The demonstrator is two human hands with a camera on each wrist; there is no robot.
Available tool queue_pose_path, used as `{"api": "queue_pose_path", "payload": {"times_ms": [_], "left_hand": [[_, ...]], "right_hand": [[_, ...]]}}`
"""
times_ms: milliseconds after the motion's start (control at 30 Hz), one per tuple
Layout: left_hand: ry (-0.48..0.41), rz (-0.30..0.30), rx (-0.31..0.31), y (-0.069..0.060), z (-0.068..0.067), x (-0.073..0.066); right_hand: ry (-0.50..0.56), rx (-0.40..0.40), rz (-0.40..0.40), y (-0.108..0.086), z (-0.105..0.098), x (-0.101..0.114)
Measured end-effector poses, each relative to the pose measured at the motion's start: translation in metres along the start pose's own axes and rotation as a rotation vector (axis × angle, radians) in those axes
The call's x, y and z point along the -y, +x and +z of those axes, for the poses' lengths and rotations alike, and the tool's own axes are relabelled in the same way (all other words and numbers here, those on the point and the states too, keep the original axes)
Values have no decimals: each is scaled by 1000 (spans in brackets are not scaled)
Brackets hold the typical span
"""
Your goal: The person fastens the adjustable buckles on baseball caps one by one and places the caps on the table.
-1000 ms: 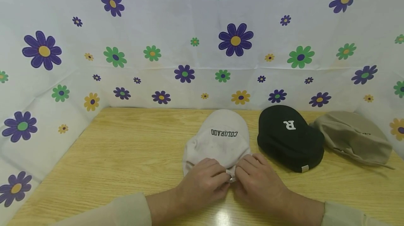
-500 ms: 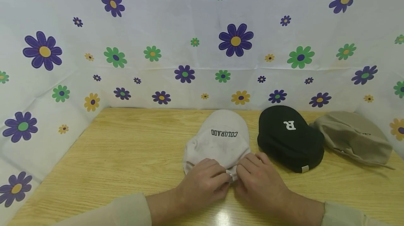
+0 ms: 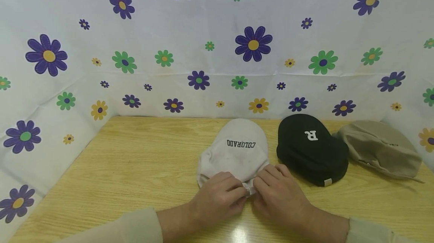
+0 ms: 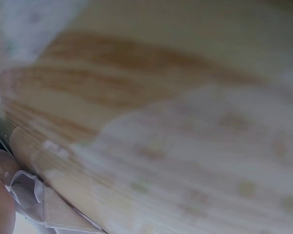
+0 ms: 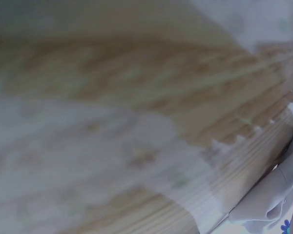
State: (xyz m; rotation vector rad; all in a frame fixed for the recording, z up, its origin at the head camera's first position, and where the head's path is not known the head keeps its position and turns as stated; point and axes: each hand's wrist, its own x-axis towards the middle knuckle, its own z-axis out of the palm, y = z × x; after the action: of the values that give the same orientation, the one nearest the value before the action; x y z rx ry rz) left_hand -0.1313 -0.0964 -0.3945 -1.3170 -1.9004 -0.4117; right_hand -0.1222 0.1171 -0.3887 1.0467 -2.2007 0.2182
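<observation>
A cream baseball cap lies on the wooden table in the head view, its dark COLORADO lettering upside down to me. At the near edge of this cap, my left hand grips the fabric left of the back strap. My right hand holds the same edge on the other side, fingers curled over it. Between the hands a short bit of strap with a shiny fastener shows; the thumbs and fingertips are mostly hidden. Part of the pale cap appears low in the left wrist view, and the cap is also at the right wrist view's lower right.
Right of the cream cap sits a black cap with a white R. Beyond it a khaki cap lies tilted on its side. A white flowered cloth stands behind and beside the wooden table.
My right fingers have shifted very slightly up and to the right at the strap, and the fastener between the hands looks a little different. The caps stay in place.
</observation>
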Motion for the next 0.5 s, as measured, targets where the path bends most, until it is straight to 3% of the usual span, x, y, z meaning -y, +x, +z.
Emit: {"api": "queue_pose_path", "payload": {"times_ms": [267,500], "left_hand": [[-25,12,-5,-1,-1,1],[-34,10,-17,0,0,1]], "right_hand": [[85,4,-43,0,0,0],[85,-2,-71,0,1,0]]}}
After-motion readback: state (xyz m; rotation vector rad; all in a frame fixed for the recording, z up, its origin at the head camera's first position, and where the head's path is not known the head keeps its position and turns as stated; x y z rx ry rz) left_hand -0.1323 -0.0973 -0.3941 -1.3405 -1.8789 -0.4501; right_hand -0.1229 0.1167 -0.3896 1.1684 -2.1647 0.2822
